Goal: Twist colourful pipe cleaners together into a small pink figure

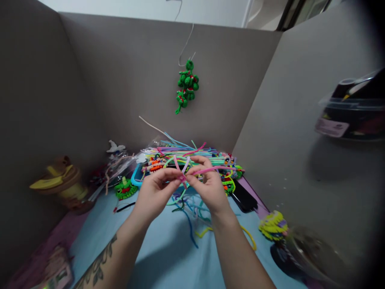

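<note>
I see left hand (158, 190) and right hand (208, 188) pinching a pink pipe cleaner (210, 170), seemingly crossed already; three-o'clock tail (231, 169) loose.

Held strips (221, 168) above cloth (168, 261), before stem pile (186, 152); phone (244, 197) right.

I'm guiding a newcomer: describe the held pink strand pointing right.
Above the blue cloth, the left hand and right hand nearly meet. From there, the pink strand runs rightward across the right hand, raised, unlike the colourful strands heaped behind.
</note>
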`<state>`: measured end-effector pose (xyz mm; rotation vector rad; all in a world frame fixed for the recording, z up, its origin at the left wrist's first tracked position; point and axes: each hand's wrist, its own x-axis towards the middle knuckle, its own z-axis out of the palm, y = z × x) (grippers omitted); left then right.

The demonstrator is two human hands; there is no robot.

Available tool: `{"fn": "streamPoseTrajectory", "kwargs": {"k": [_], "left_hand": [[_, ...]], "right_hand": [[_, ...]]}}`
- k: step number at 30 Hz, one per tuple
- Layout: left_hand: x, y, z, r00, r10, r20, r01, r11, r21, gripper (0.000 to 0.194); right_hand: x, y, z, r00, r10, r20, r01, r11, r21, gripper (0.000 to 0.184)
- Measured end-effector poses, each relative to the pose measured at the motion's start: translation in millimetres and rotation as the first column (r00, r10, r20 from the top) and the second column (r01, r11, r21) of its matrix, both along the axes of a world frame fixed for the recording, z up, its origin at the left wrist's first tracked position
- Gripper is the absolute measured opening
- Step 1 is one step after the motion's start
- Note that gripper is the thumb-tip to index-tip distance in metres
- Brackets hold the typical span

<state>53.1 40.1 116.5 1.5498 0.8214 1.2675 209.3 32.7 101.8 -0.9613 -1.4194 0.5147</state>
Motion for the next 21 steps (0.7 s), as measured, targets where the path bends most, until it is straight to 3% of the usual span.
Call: {"fn": "streamPoseTrajectory", "kwargs": {"k": [6, 14, 21], "left_hand": [[0, 0, -2.7, 0.986, 0.092, -0.138, -0.073, 0.988, 0.135, 0.012], [0, 1, -10.0, 0.935, 0.263, -0.236, -0.164, 0.914, 0.371, 0.008], [-4, 4, -11.5, 0.929, 0.262, -0.260, -0.175, 0.932, 0.317, 0.010]], "right_hand": [[2, 2, -0.7, 0.996, -0.057, 0.065, 0.061, 0.996, -0.060, 0.007], [-2, 6, -4.1, 0.997, -0.046, 0.054, 0.052, 0.991, -0.122, 0.008], [-1, 9, -4.8, 0.999, -0.019, 0.026, 0.024, 0.983, -0.181, 0.010]]}}
